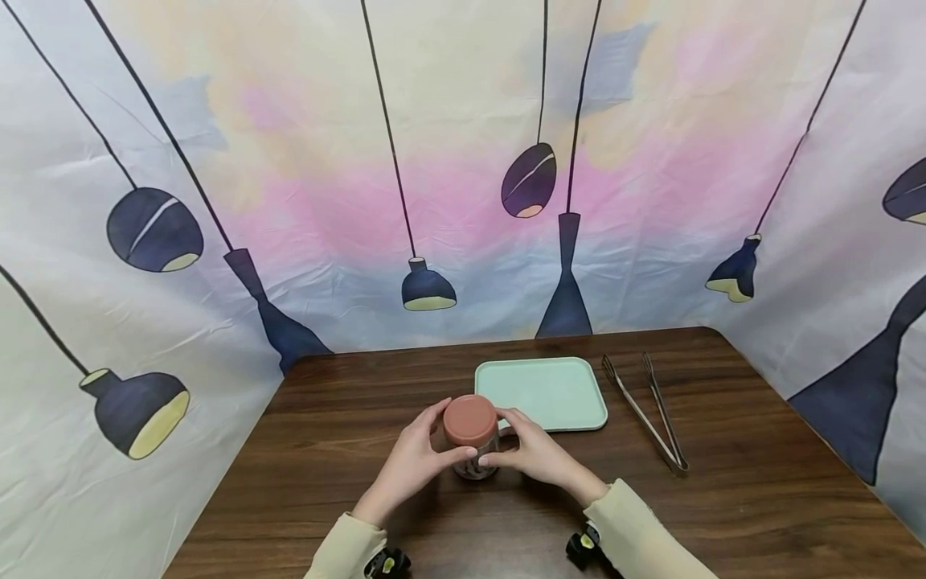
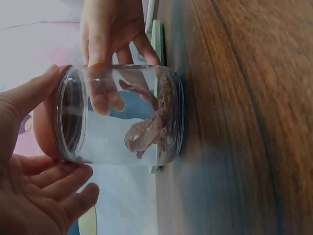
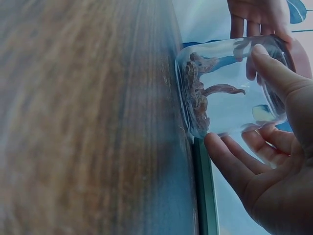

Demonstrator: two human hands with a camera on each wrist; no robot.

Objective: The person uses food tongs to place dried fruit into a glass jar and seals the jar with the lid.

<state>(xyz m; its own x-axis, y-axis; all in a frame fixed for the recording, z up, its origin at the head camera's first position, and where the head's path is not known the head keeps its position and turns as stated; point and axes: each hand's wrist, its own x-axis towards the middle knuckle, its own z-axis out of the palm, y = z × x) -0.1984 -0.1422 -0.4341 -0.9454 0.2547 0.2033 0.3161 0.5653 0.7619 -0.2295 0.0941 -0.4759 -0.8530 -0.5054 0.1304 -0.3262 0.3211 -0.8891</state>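
Observation:
A clear jar [image 2: 110, 139] with a salmon-pink lid [image 1: 470, 420] stands upright on the table in front of me. Several brown, twisted dried strips [image 2: 155, 122] lie at its bottom; I cannot tell what they are. My left hand [image 1: 414, 457] grips the lid from the left side, its thumb and fingertips around the rim. From the other side my right hand [image 1: 537, 455] holds the clear body of the jar between thumb and fingers, as the right wrist view shows. In the head view both thumbs meet at the jar's near side and hide part of it.
Behind the jar lies a pale green tray [image 1: 538, 394] on the dark wooden table [image 1: 347, 410]. Metal tongs [image 1: 654, 418] rest to the right of the tray, arms spread. A cloth printed with lamps [image 1: 463, 161] hangs behind the table's far edge.

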